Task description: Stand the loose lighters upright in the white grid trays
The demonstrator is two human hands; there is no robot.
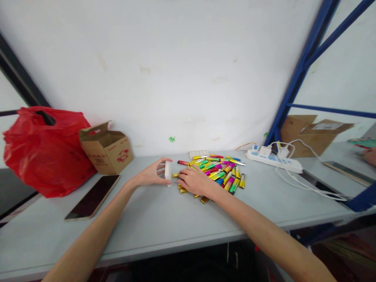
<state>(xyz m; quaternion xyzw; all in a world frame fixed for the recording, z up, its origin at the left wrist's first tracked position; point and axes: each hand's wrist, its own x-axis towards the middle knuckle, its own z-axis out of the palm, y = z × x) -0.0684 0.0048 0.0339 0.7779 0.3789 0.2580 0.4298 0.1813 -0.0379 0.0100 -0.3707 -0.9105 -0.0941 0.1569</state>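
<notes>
My left hand (151,173) is closed around a narrow white plastic tray (168,172), thumb below and fingers above, with the tray standing on edge over the table. Just right of it, a heap of shiny lighters (219,172) in gold, green, pink, red and blue lies spread out. My right hand (193,180) rests over the heap's left side with its fingers bent. From its fingertips a gold lighter (175,175) pokes out toward the tray; the rest of that lighter is hidden. Behind the heap lies another white tray (198,154) with compartments.
On the left are a red plastic bag (49,152), an open cardboard box (110,150) and a dark phone (92,197). A white power strip (274,159) with plugs and cables lies on the right, near a blue metal frame (296,78). Another person's hand (370,156) shows at the far right.
</notes>
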